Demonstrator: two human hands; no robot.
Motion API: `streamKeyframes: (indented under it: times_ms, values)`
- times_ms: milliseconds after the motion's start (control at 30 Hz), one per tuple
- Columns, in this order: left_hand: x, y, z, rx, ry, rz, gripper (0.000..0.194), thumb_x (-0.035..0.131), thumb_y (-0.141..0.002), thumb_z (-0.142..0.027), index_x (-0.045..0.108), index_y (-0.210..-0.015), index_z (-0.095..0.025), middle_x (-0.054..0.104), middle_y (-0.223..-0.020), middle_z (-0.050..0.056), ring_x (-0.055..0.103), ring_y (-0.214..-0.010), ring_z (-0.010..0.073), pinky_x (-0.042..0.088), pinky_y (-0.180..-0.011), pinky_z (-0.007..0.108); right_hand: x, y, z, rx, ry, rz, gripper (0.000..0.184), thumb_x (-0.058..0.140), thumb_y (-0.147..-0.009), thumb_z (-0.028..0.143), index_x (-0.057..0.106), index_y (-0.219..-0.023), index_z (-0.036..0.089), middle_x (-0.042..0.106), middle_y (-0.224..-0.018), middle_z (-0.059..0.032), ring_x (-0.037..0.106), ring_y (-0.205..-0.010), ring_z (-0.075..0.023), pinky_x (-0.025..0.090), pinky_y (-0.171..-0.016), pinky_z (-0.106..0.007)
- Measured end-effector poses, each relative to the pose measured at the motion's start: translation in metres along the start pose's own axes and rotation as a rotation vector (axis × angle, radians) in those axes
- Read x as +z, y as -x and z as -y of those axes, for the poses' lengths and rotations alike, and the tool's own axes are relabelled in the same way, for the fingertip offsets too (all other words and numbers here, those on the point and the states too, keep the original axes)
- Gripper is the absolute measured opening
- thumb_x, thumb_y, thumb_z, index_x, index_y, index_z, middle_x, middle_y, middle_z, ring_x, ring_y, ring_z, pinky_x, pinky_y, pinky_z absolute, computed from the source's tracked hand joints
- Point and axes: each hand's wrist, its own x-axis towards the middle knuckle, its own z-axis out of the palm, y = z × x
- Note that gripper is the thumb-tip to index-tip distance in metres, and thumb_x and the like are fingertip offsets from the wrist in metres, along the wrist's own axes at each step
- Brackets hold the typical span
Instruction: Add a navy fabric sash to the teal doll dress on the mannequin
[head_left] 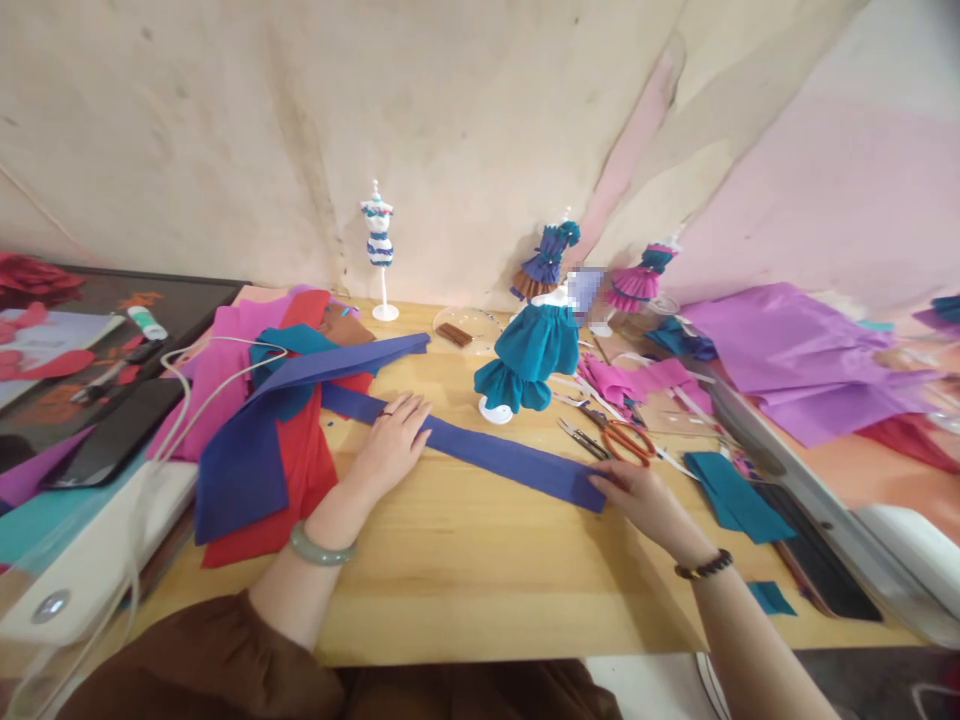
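Observation:
A long blue strip [502, 460], of cloth or crepe paper, lies slantwise across the wooden table. My left hand [394, 435] rests on its left part, fingers stretched out and flat. At the strip's right end, my right hand [630, 492] pinches the corner between thumb and fingers. Just behind the strip stands a small dress form [496, 410] wearing a teal ruffled skirt [536, 345]. Orange-handled scissors [628, 440] and small thread snips [583, 440] lie beyond my right hand. The strip's left end runs in under a folded blue piece [247, 475].
Pink, red and teal pieces pile up at left beside a white power bank [97, 570] with a looping cable. A bare white dress form [381, 250] and two dressed ones stand along the wall. Teal pieces [739, 495] and a purple sheet [802, 360] lie at right.

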Motion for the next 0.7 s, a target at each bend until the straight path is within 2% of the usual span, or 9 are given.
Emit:
streamKeyframes:
  times_ms: [67,133,233,300,400,500,600,700]
  values:
    - [0.005,0.001,-0.008,0.093,-0.011,0.025,0.036,0.049,-0.092,-0.024,0.06,-0.125,-0.015,0.058,-0.133,0.013,0.045,-0.132,0.0279,0.04,-0.107,0.047,0.0,-0.001,-0.001,-0.025,0.035,-0.055,0.033,0.052,-0.084,0.042,0.073,-0.093,0.018,0.074,-0.082,-0.0072,0.068,-0.072,-0.0229,0.055,-0.066,-0.033]
    - [0.009,0.002,-0.014,0.167,-0.028,0.065,0.034,0.05,-0.092,-0.026,0.062,-0.123,-0.015,0.06,-0.131,0.013,0.046,-0.13,0.0275,0.044,-0.104,0.046,0.0,-0.002,0.0,-0.11,0.071,-0.144,0.031,0.053,-0.085,0.041,0.074,-0.09,0.02,0.074,-0.088,-0.0085,0.069,-0.079,-0.0241,0.056,-0.072,-0.035]
    - [0.012,0.005,-0.018,0.211,-0.029,0.085,0.035,0.053,-0.092,-0.029,0.061,-0.123,-0.016,0.059,-0.131,0.013,0.045,-0.131,0.0278,0.044,-0.104,0.047,-0.001,-0.002,0.009,-0.261,0.093,-0.298,0.029,0.055,-0.086,0.042,0.075,-0.086,0.021,0.071,-0.1,-0.0113,0.067,-0.095,-0.0272,0.053,-0.086,-0.042]
    - [0.012,0.006,-0.018,0.216,-0.017,0.077,0.037,0.054,-0.091,-0.032,0.061,-0.124,-0.017,0.059,-0.132,0.012,0.043,-0.132,0.0278,0.043,-0.105,0.047,-0.001,0.002,0.022,-0.299,0.06,-0.342,0.027,0.056,-0.086,0.042,0.074,-0.086,0.022,0.071,-0.102,-0.0114,0.066,-0.099,-0.0276,0.052,-0.09,-0.045]
    - [0.009,0.008,-0.018,0.224,0.002,0.063,0.043,0.058,-0.089,-0.034,0.056,-0.129,-0.019,0.056,-0.135,0.012,0.04,-0.134,0.0276,0.04,-0.107,0.047,-0.002,0.013,0.05,-0.253,-0.064,-0.289,0.026,0.057,-0.086,0.043,0.073,-0.088,0.022,0.073,-0.097,-0.0093,0.067,-0.094,-0.0254,0.054,-0.087,-0.04]
    - [0.006,0.009,-0.021,0.246,0.003,0.064,0.054,0.06,-0.087,-0.035,0.047,-0.137,-0.021,0.052,-0.139,0.011,0.037,-0.136,0.0276,0.037,-0.11,0.047,-0.003,0.028,0.081,-0.132,-0.214,-0.138,0.027,0.061,-0.084,0.046,0.073,-0.084,0.021,0.074,-0.084,-0.0067,0.068,-0.078,-0.0215,0.056,-0.073,-0.031]
    - [0.005,0.009,-0.024,0.257,0.005,0.093,0.065,0.065,-0.084,-0.034,0.039,-0.143,-0.023,0.047,-0.144,0.011,0.034,-0.138,0.0286,0.034,-0.111,0.048,-0.006,0.041,0.101,-0.026,-0.383,-0.043,0.028,0.069,-0.076,0.048,0.073,-0.077,0.021,0.073,-0.073,-0.0051,0.067,-0.067,-0.0191,0.056,-0.063,-0.028]
    - [0.005,0.01,-0.024,0.24,0.007,0.104,0.068,0.066,-0.082,-0.032,0.037,-0.144,-0.023,0.045,-0.145,0.011,0.032,-0.139,0.0291,0.032,-0.112,0.048,-0.013,0.05,0.104,0.047,-0.579,-0.086,0.031,0.077,-0.065,0.053,0.073,-0.07,0.022,0.071,-0.066,-0.0045,0.064,-0.058,-0.0179,0.055,-0.054,-0.027]
